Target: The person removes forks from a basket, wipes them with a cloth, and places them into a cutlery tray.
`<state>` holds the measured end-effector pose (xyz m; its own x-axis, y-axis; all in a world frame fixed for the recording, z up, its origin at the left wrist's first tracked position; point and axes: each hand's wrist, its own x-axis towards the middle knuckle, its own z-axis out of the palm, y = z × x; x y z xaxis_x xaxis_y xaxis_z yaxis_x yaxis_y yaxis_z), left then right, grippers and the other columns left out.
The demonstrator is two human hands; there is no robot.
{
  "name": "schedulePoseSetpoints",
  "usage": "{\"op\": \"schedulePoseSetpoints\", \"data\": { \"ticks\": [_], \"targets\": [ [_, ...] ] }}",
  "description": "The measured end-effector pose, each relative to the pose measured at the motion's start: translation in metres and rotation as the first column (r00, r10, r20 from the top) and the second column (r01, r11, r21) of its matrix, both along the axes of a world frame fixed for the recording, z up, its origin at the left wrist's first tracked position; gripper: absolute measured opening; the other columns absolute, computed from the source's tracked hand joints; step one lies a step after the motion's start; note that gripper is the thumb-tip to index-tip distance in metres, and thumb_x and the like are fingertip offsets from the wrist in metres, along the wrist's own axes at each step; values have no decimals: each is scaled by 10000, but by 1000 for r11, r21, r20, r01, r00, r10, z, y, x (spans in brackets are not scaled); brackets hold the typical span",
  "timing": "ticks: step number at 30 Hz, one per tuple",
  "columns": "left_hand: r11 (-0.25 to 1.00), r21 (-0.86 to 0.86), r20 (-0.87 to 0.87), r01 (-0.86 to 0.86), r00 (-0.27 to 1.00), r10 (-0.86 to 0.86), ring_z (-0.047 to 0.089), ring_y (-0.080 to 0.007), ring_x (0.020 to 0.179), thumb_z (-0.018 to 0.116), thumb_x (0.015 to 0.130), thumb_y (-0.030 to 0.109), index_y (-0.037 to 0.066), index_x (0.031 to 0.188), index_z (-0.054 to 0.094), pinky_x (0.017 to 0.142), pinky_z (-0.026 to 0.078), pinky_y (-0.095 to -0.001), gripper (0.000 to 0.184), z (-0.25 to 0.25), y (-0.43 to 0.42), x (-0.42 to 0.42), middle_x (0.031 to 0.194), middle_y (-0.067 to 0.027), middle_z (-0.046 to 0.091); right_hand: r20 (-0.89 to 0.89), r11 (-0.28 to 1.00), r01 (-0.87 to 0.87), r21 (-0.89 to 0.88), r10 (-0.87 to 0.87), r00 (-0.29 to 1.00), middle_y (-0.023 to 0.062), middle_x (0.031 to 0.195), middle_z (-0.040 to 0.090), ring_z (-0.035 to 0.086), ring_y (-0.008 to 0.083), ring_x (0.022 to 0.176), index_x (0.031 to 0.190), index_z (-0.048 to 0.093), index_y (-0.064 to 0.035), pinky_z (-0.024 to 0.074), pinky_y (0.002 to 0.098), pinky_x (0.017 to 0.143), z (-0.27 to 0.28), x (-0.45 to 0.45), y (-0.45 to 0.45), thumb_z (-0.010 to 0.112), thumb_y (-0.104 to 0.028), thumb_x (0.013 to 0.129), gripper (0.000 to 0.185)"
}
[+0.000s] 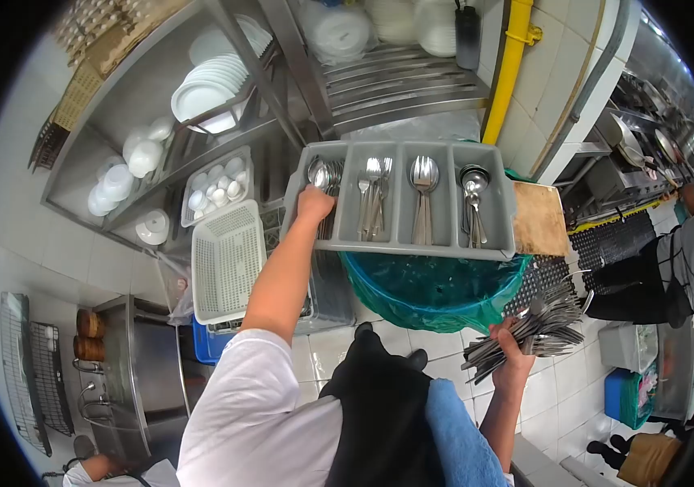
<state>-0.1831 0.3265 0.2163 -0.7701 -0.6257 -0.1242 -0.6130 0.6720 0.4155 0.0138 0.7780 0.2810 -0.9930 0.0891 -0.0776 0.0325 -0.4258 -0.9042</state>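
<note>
A grey cutlery tray (400, 191) with several compartments lies in front of me. My left hand (315, 203) reaches into its leftmost compartment, fingers closed around spoons (324, 172); its fingertips are partly hidden. Beside them, the other compartments hold forks (374, 195), larger serving cutlery (423, 195) and small ladles (474, 195). Off to the right, below the tray, my right hand (513, 357) is wrapped round a thick bunch of metal cutlery (538, 329). Its pieces fan out on both sides of the fist; their exact kinds are hard to make out.
Under the tray stands a bin lined with a green bag (436, 288). A wooden board (538, 219) is at the tray's right end. To the left are a white perforated basket (228, 261) and shelves with plates (209, 93). A co-worker (680, 260) stands at right.
</note>
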Motion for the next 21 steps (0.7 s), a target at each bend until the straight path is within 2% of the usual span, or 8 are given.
{"op": "schedulePoseSetpoints", "data": {
  "ticks": [4, 7, 9, 10, 15, 17, 19, 21],
  "targets": [
    [999, -32, 24, 35, 999, -34, 632, -381, 1103, 759, 727, 231, -93, 1104, 640, 935, 511, -404, 511, -9, -9, -13, 1145, -321, 632, -15, 996, -45, 77, 46, 999, 39, 806, 540, 541, 176, 785, 1037, 550, -35, 460, 398, 859, -9, 13, 11, 732, -115, 788, 319],
    [985, 118, -31, 130, 991, -127, 678, -365, 1004, 718, 720, 173, -90, 1006, 684, 848, 533, -414, 389, -25, -30, -22, 1055, -290, 675, -5, 1000, 12, 0, -12, 1000, 45, 795, 540, 544, 179, 777, 970, 562, -32, 461, 399, 853, 2, 24, 7, 742, -140, 778, 284],
    [794, 607, -143, 30, 987, 72, 697, -330, 895, 710, 716, 169, -84, 1018, 685, 753, 531, -428, 395, -29, -28, -18, 962, -239, 699, -12, 1000, 23, 1, -23, 1000, 46, 789, 541, 549, 181, 771, 927, 565, -30, 462, 404, 855, -1, 30, 13, 748, -153, 773, 269],
    [790, 613, -123, -19, 985, 119, 688, -307, 854, 712, 718, 151, -109, 995, 683, 713, 523, -435, 381, -65, -53, -37, 939, -198, 698, -10, 999, 41, 15, -40, 999, 46, 790, 540, 552, 184, 771, 926, 564, -29, 463, 405, 861, -4, 33, 16, 751, -158, 772, 274],
    [871, 488, -222, -53, 958, 182, 689, -303, 871, 727, 713, 146, -121, 1016, 656, 762, 520, -417, 410, -23, -11, -10, 968, -221, 694, -11, 993, 101, 61, -100, 995, 51, 816, 589, 605, 180, 765, 1034, 567, -17, 512, 392, 867, -13, 40, 35, 764, -77, 772, 334],
    [969, 227, -271, -96, 950, 157, 688, -319, 923, 751, 702, 168, -106, 1043, 649, 830, 514, -408, 449, -5, 1, 3, 1001, -229, 694, 12, 988, 134, 78, -135, 991, 51, 814, 589, 603, 179, 769, 971, 589, -20, 508, 386, 874, -3, 45, 35, 762, -84, 773, 271],
    [955, 287, -227, -75, 963, 144, 672, -352, 1015, 775, 697, 189, -101, 1116, 619, 906, 497, -402, 532, 19, 10, 13, 1077, -242, 685, 15, 979, 189, 74, -190, 982, 53, 813, 588, 602, 182, 778, 923, 601, -23, 504, 388, 885, -2, 48, 35, 760, -91, 775, 228],
    [956, 292, -470, 23, 874, 123, 657, -344, 1070, 734, 692, 212, -123, 1327, 467, 908, 488, -360, 766, 24, 9, 17, 1202, -283, 633, 28, 977, 208, 42, -209, 977, 62, 831, 591, 603, 198, 810, 925, 605, -15, 490, 402, 913, 3, 51, 31, 766, -131, 775, 248]
  ]
}}
